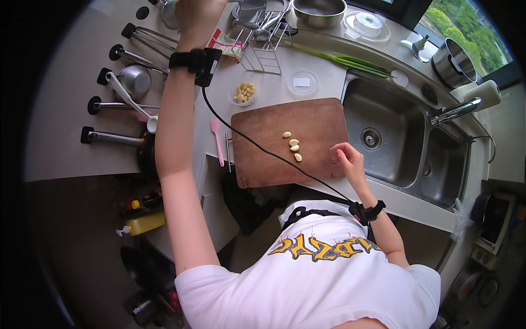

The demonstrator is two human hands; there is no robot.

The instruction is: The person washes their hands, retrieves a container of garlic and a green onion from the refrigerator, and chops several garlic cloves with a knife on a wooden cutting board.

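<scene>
My left arm reaches far forward past the utensils, and only the back part of my left hand (199, 14) shows at the top edge; its fingers are out of view. My right hand (349, 160) hovers over the right edge of a wooden cutting board (263, 164), fingers loosely curled, nothing visible in them. Several peeled garlic cloves (294, 142) lie in a rough line at the middle of the board. Beyond the board, a clear plastic tub (245, 103) holds more peeled cloves (244, 92), and a clear round lid (302, 83) lies to its right.
On the right is a double steel sink (386, 131) with a faucet (456, 112). Green onions (353, 63) lie behind it. A wire rack (263, 53) stands at the back. A pink spatula (217, 140) rests left of the board. A black cable (263, 150) crosses above the board.
</scene>
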